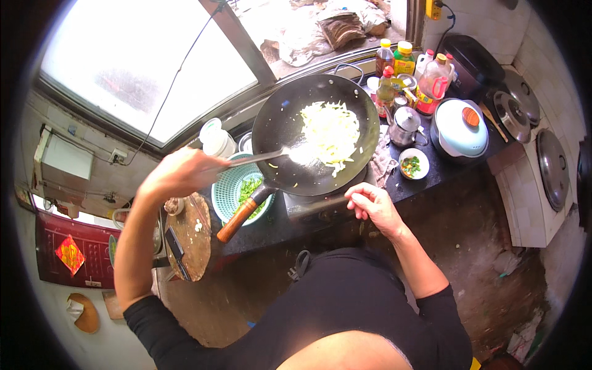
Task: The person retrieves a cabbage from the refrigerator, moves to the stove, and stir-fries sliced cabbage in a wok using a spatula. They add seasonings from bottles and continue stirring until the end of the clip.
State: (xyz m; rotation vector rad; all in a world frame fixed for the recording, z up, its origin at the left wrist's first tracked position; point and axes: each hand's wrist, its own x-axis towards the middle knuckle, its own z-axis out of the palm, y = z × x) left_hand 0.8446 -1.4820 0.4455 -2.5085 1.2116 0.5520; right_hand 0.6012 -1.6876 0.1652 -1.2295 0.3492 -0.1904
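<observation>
My left hand (pixel 182 173) grips the handle of a metal spatula (pixel 259 156). Its bright blade lies inside a black wok (pixel 282 120), against a heap of pale shredded vegetable (pixel 330 132). The wok's wooden handle (pixel 238 219) points toward me. Below the right edge of the wok, my right hand (pixel 372 206) hovers at the counter's front with loosely curled fingers and nothing seen in it. Under the wok handle sits a light-green plastic colander (pixel 224 185) with chopped greens (pixel 249 189) in it.
On the left, a round wooden chopping board (pixel 196 240) carries a cleaver (pixel 175 245) and pale bits. To the right stand a metal pot (pixel 407 126), a small bowl (pixel 422 172) of chopped seasonings, several bottles (pixel 385 90) and a lidded pot (pixel 460 129). A window (pixel 152 60) runs behind.
</observation>
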